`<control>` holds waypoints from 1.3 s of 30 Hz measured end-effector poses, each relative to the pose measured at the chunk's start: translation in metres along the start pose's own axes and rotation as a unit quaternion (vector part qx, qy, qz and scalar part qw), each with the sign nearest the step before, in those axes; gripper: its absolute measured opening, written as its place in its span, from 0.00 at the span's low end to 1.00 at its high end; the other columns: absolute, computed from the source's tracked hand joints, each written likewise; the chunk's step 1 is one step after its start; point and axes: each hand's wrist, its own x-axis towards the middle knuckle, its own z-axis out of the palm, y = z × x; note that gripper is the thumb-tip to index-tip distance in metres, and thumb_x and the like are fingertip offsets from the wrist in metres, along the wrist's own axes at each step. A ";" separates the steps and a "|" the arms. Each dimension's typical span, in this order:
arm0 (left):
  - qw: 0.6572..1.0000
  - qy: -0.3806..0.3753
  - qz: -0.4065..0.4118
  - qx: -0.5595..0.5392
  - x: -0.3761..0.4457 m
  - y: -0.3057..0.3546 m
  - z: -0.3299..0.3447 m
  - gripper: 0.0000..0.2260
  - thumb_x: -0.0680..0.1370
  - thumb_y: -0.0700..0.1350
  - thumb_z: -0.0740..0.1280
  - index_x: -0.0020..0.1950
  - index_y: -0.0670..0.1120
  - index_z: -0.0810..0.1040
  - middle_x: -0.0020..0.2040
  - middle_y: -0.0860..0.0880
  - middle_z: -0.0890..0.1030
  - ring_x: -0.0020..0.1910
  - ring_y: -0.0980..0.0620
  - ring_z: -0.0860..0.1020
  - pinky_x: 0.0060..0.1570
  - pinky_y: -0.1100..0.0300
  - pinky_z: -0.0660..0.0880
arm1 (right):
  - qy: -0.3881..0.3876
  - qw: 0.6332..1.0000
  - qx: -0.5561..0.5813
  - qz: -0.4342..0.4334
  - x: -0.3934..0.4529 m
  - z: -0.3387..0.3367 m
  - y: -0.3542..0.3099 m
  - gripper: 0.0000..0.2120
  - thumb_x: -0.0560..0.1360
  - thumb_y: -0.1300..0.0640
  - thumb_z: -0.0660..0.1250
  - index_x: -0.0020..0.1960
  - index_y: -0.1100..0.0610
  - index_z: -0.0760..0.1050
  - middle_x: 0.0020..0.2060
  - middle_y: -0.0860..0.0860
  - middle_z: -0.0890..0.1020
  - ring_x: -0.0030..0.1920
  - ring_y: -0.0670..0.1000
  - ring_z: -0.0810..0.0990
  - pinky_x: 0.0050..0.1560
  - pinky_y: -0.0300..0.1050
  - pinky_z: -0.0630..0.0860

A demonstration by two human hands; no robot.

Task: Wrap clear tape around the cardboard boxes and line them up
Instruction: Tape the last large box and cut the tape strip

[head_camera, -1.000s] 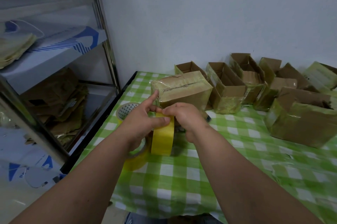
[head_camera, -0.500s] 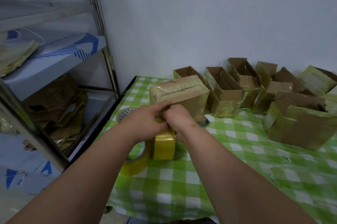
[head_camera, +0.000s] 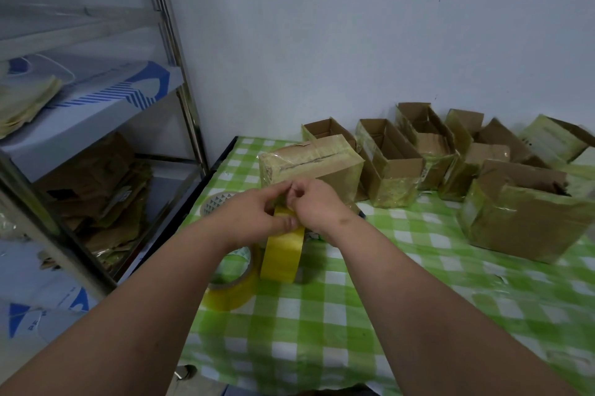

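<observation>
A closed cardboard box wrapped in clear tape stands on the green checked table. In front of it a yellowish tape roll stands on edge. My left hand grips the top of this roll. My right hand pinches the tape end close to the box's front face; the strip itself is hard to see. A second tape roll lies flat to the left of the upright one.
Several open, tape-wrapped boxes line the back wall to the right, with a larger box nearer on the right. A patterned roll lies at the table's left edge. A metal shelf rack holding flattened cardboard stands on the left.
Both hands shifted up toward the box's front face and drew together. My left index finger, pointing at the box before, now curls over the roll.
</observation>
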 end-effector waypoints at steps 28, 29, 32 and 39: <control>0.985 0.149 0.081 0.025 -0.016 0.026 0.036 0.05 0.78 0.45 0.69 0.51 0.54 0.80 0.49 0.56 0.74 0.50 0.56 0.74 0.41 0.69 0.65 | 0.008 0.981 0.193 0.025 -0.029 -0.032 0.030 0.31 0.75 0.62 0.70 0.74 0.53 0.60 0.46 0.55 0.81 0.46 0.51 0.77 0.45 0.46 0.71; 0.986 0.150 0.069 0.035 -0.016 0.029 0.038 0.02 0.78 0.46 0.69 0.48 0.54 0.80 0.48 0.56 0.73 0.49 0.55 0.74 0.41 0.68 0.65 | 0.008 0.981 0.195 0.017 -0.033 -0.033 0.031 0.31 0.75 0.63 0.70 0.73 0.53 0.60 0.43 0.53 0.81 0.45 0.50 0.78 0.46 0.46 0.72; 0.985 0.163 0.048 0.043 -0.016 0.036 0.042 0.09 0.78 0.47 0.70 0.39 0.56 0.74 0.50 0.54 0.72 0.50 0.53 0.74 0.47 0.60 0.69 | 0.043 0.987 0.148 -0.037 -0.045 -0.038 0.030 0.29 0.74 0.63 0.72 0.70 0.51 0.65 0.44 0.51 0.79 0.47 0.49 0.79 0.52 0.49 0.78; 0.936 0.148 0.010 -0.318 -0.024 0.058 0.049 0.08 0.79 0.43 0.69 0.40 0.48 0.81 0.35 0.48 0.81 0.32 0.52 0.77 0.30 0.58 0.74 | 0.017 0.989 0.147 0.003 -0.067 -0.059 0.038 0.34 0.66 0.39 0.73 0.70 0.43 0.71 0.68 0.48 0.71 0.68 0.53 0.70 0.68 0.56 0.69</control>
